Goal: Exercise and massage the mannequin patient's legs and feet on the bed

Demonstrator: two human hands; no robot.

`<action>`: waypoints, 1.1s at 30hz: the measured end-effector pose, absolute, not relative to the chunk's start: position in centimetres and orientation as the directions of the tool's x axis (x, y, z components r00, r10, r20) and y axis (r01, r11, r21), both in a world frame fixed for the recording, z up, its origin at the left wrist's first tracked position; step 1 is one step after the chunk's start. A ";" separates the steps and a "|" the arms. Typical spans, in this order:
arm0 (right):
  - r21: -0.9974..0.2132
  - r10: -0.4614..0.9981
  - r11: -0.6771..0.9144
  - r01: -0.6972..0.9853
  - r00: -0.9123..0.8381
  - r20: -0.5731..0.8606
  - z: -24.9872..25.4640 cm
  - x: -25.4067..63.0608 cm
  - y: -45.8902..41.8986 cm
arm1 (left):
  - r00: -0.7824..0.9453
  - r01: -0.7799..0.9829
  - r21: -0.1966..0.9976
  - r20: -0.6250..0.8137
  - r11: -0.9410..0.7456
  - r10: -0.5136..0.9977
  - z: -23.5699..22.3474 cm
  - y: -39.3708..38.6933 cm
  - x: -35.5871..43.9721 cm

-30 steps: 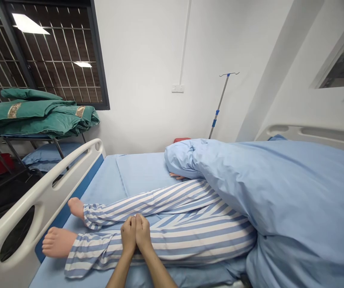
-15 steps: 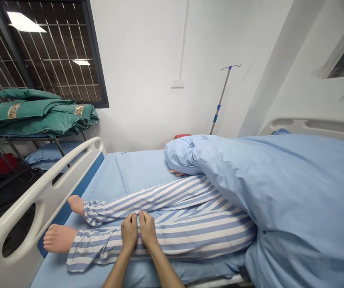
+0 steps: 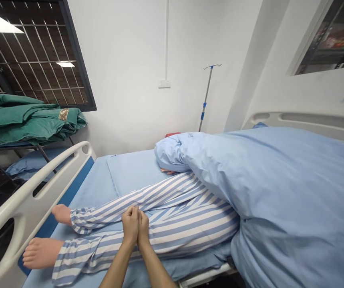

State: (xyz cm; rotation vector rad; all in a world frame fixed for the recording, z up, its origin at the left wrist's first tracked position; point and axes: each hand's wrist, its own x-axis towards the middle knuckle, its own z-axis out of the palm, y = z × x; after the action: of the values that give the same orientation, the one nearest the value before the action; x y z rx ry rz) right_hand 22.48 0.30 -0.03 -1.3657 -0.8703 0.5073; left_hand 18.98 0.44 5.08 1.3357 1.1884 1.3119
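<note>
My left hand [image 3: 130,226] and my right hand [image 3: 143,229] are closed and pressed side by side, thumbs together, above the striped legs. Nothing shows sticking out of either hand; the insides of the fingers are hidden. Beneath and around them lie two legs in blue-and-white striped trousers [image 3: 186,236], stretched along the bed. Bare, smooth feet like a mannequin's, a near foot [image 3: 42,253] and a far foot [image 3: 62,214], point left. A light blue quilt [image 3: 268,176] covers the body from the thighs up. Some fingers [image 3: 167,171] peek out from under its folded edge.
A white footboard [image 3: 47,172] borders the bed on the left, and a headboard [image 3: 310,120] stands at the right. Light blue sheet [image 3: 132,170] covers the mattress. Behind the bed rises a drip pole [image 3: 206,96]. Green folded bedding [image 3: 36,122] lies on a rack at left.
My hands have come together from slightly apart and now touch. The view has turned to the right, so the bed and wall appear shifted left.
</note>
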 end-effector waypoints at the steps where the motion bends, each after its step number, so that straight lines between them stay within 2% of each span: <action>1: -0.972 0.754 0.169 0.165 0.613 0.236 0.0 22.5 0.3 | -0.025 0.082 0.988 0.134 -0.132 0.991 4.6 0.6 18.8; 6: -0.968 0.735 0.167 0.188 0.631 0.249 0.3 22.1 0.1 | 0.005 0.324 0.937 0.134 -0.128 0.991 1.3 1.6 17.2; 12: -0.968 0.759 0.141 0.209 0.605 0.241 1.0 22.5 0.1 | 0.006 0.392 0.904 0.185 -0.173 0.983 1.3 1.6 17.1; 16: -0.928 0.840 0.139 0.345 0.455 0.295 4.4 23.5 0.6 | 0.043 0.362 0.915 0.173 -0.176 0.984 1.3 1.5 17.0; 19: -0.910 0.868 0.181 0.372 0.374 0.325 5.4 23.9 0.6 | 0.051 0.321 0.934 0.147 -0.156 0.988 1.2 1.4 17.0; 23: -0.891 0.822 0.128 0.436 0.456 0.342 2.5 23.5 -0.6 | -0.050 0.326 0.943 0.091 -0.070 0.995 1.0 1.3 16.9; 26: -0.882 0.792 0.098 0.460 0.501 0.349 0.6 23.3 -1.3 | -0.034 0.328 0.942 0.091 -0.075 0.995 0.8 1.3 16.9; 30: -0.919 0.786 0.082 0.387 0.542 0.298 0.4 23.8 -1.0 | -0.008 0.307 0.948 0.094 -0.087 0.996 1.6 1.2 17.8; 33: -0.951 0.768 0.096 0.293 0.586 0.258 0.2 24.4 -0.4 | 0.023 0.203 0.974 0.096 -0.099 0.995 4.1 1.0 19.5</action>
State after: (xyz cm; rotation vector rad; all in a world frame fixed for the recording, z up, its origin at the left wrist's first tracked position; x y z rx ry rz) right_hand 24.40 -0.35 0.25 -1.4838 -0.9489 0.4441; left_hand 19.50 1.04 4.09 1.4406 1.3019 1.1678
